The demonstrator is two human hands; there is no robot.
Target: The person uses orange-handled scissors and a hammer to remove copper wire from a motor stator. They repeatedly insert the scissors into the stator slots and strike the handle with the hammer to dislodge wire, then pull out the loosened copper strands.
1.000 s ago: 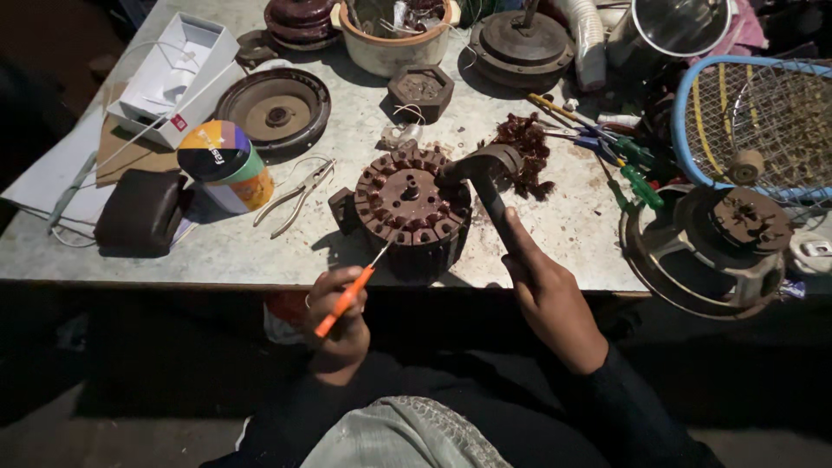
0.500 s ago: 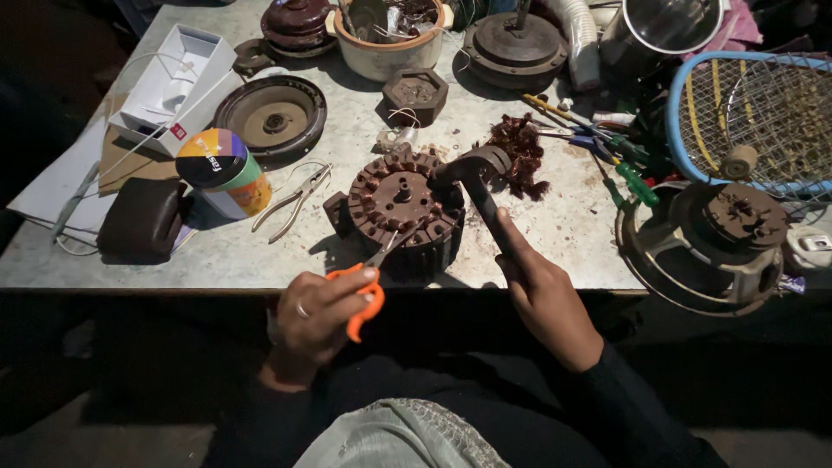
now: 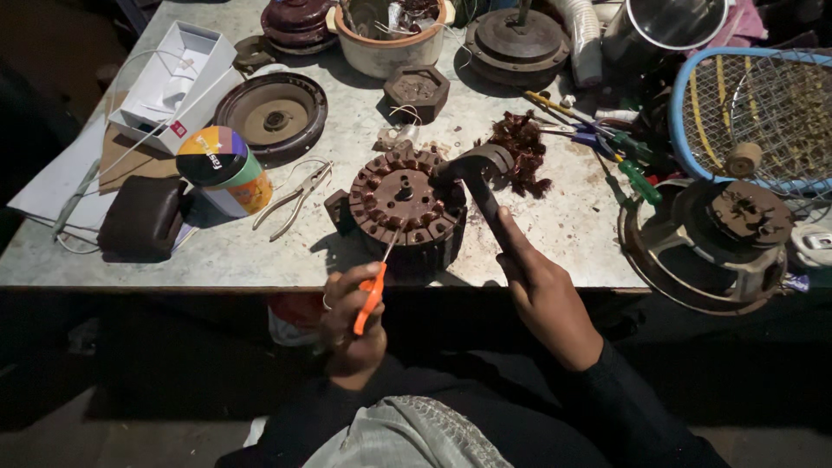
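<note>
Around the work we see many things on the pale, stained stone table (image 3: 555, 234). On the left side there are a brown leather pouch (image 3: 143, 218), a round tin with a colourful lid (image 3: 221, 169), an open white cardboard box (image 3: 178, 80) and a dark round metal cover plate (image 3: 271, 113). Metal pliers (image 3: 293, 201) lie just beside the tin. Behind, there is a beige ceramic bowl (image 3: 386, 39) and a small hexagonal metal piece (image 3: 417, 90). On the right lie screwdrivers with green and yellow handles (image 3: 607, 139), a blue-framed mesh racket (image 3: 754, 108) and a rusty round motor housing (image 3: 711, 234) at the table edge. A heap of reddish-brown copper wire scraps (image 3: 523, 152) lies just behind the hammer head.

The round rust-brown motor stator with slots around its rim (image 3: 405, 204) stands near the front edge of the table, in the middle. Our left hand (image 3: 351, 316) is closed around the orange handle of a screwdriver (image 3: 374, 290), and its thin tip touches the front rim of the stator. Our right hand (image 3: 542, 290) grips fully the dark handle of a hammer (image 3: 481, 178), whose head rests over the right rim of the stator.
</note>
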